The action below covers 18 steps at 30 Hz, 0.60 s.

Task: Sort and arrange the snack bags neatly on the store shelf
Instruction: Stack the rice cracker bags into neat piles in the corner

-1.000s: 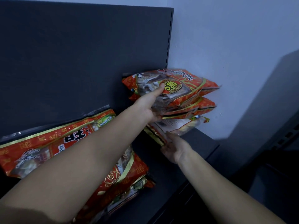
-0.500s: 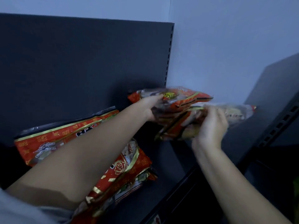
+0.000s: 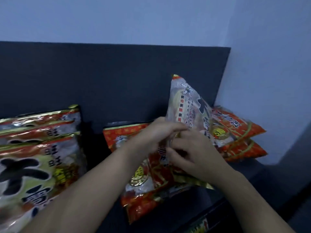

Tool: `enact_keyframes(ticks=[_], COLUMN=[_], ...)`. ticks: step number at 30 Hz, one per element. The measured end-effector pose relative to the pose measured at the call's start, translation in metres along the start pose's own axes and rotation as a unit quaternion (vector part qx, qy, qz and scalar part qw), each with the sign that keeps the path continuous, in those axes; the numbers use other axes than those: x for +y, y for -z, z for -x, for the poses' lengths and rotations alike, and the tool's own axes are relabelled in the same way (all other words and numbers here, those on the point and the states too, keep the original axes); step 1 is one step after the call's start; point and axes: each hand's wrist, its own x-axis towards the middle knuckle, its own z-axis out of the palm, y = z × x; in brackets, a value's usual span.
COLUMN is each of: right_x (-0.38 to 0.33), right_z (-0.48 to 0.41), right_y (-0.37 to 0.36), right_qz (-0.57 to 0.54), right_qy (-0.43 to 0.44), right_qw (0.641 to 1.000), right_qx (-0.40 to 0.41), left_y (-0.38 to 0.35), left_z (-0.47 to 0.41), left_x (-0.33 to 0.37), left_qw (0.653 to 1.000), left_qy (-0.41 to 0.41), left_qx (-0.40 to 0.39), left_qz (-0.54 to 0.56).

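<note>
Gripping pale upright bag (image 3: pixel 186 105), both hands (image 3: pixel 156 132) (image 3: pixel 193 152) pinching lower edge; red bags (image 3: pixel 144 179) underneath, stack (image 3: pixel 239 132) just right, bare shelf (image 3: pixel 252 179) beyond.

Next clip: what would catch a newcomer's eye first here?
Both hands, the left hand and the right hand, meet mid-frame on a pale snack bag standing on end. Red bags lie stacked at the right by the wall, and more bags fill the left.
</note>
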Motion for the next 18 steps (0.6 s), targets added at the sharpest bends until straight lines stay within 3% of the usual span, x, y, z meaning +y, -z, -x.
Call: enact_keyframes(ticks=[3, 8, 10, 12, 14, 18], right_x=[-0.007, 0.011, 0.007, -0.006, -0.020, -0.055], right_z=[-0.002, -0.008, -0.006, -0.005, -0.001, -0.002], right_y=[-0.007, -0.012, -0.017, -0.025, -0.036, -0.049], right_qz=[0.002, -0.007, -0.142, -0.296, -0.385, -0.457], right_qy=[0.019, -0.175, -0.288, -0.346, -0.355, -0.346], right_qw=[1.000, 0.981, 0.945, 0.890, 0.852, 0.817], right_qx=[-0.016, 0.087, 0.059, 0.018, 0.010, 0.066], left_y=[0.028, 0.059, 0.066, 0.072, 0.079, 0.092], left_z=[0.026, 0.076, 0.097, 0.118, 0.139, 0.182], left_x=[-0.023, -0.038, -0.047, -0.054, -0.059, -0.063], left_qw=[0.995, 0.983, 0.979, 0.976, 0.973, 0.968], left_qy=[-0.036, -0.099, -0.118, -0.142, -0.162, -0.188], left_qx=[0.029, 0.082, 0.091, 0.092, 0.103, 0.152], left_qz=[0.092, 0.135, 0.141, 0.134, 0.128, 0.067])
